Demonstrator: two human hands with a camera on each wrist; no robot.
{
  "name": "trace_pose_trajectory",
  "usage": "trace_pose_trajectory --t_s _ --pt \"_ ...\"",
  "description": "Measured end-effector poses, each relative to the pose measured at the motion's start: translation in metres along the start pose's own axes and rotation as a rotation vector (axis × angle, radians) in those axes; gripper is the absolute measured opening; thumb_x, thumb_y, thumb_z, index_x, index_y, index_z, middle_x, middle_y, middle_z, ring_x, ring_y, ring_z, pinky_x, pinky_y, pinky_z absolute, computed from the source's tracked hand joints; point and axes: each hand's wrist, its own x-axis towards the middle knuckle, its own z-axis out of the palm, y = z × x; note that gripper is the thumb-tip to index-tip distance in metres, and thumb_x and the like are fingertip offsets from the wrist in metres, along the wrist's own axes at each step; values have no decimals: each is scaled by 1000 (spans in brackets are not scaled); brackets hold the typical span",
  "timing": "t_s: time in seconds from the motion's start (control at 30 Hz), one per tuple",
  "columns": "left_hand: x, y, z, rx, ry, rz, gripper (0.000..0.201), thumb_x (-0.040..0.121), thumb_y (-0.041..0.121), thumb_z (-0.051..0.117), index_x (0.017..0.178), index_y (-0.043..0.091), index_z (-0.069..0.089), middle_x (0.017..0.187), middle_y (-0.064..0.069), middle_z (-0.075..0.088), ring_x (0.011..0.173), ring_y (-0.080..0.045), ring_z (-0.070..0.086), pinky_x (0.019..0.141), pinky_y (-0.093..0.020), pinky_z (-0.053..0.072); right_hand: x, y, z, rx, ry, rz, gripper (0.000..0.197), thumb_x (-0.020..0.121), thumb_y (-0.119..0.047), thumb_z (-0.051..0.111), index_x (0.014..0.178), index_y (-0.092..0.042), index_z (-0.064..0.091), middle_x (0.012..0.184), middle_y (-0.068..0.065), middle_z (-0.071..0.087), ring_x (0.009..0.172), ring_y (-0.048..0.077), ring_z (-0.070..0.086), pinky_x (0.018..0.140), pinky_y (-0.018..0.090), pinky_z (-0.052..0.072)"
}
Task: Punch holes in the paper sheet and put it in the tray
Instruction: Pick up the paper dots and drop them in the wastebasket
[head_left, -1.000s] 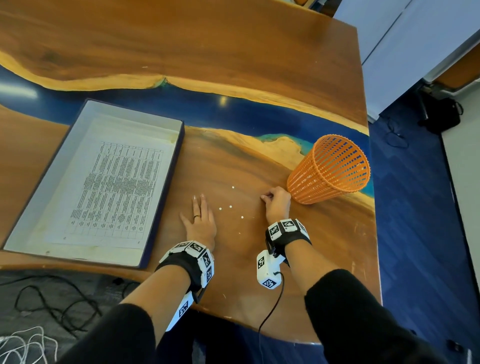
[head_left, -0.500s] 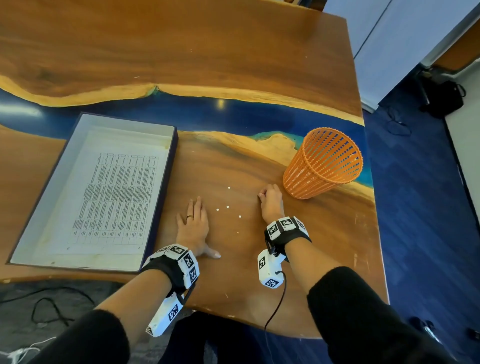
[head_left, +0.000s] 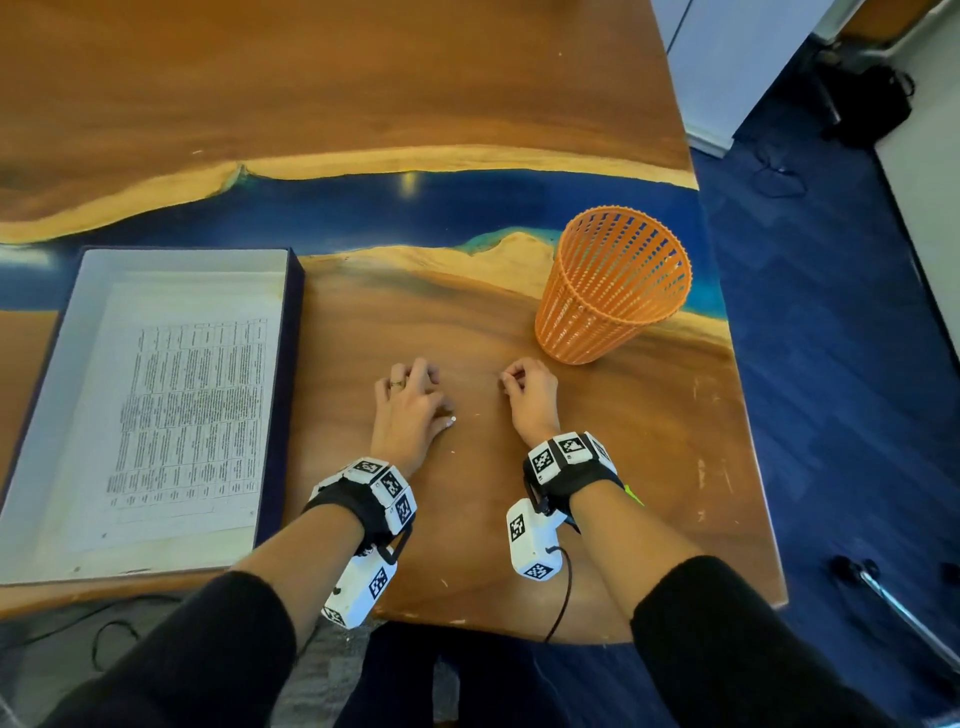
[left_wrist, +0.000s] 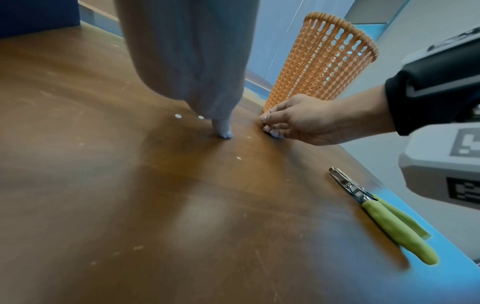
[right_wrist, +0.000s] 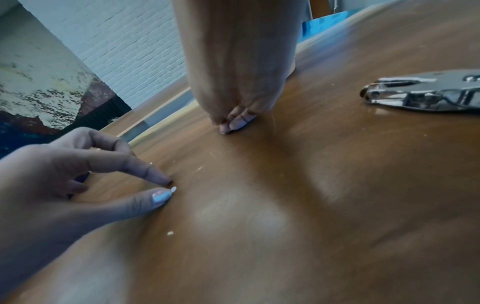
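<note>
Both hands pick at tiny paper dots (left_wrist: 178, 116) near the basket (head_left: 613, 291): left hand (head_left: 410, 410) pinching one, right hand (head_left: 530, 395) seemingly another; featherlight, best nipped by fingertips.

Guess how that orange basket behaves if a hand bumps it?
The basket is probably light: thin open plastic lattice. It looks tippy: tall, with a base narrower than its rim. Once over, it would likely roll in a curve, being tapered.

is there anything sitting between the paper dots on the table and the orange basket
Nothing visible does. The paper dots lie on bare table by the left hand; only the right hand itself, fingertips on the wood, sits between them and the orange basket.
</note>
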Motion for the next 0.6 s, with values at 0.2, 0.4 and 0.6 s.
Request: trace_pose_trajectory --t_s 0.2,0.4,0.6 --pt "4 1 0 17 -6 50 8 72 32 75 69 27 71 111 1 48 100 -23 30 78 -38 30 -2 0 -1 8 8 -20 10 89 -2 53 86 1 62 93 19 60 85 32 58 80 42 47" --pt "4 3 -1 65 23 91 12 68 27 79 61 27 69 106 0 52 99 -22 32 77 -39 33 -1 -4 -1 6 2 -6 9 89 -2 53 87 1 62 94 18 59 87 31 58 81 42 47" --pt "6 5 1 170 -14 102 15 71 25 76 59 25 67 108 3 49 103 -22 34 78 -37 26 -2 -6 -2 -3 -14 18 9 89 -3 53 88 1 61 97 19 58 88 32 57 81 39 44"
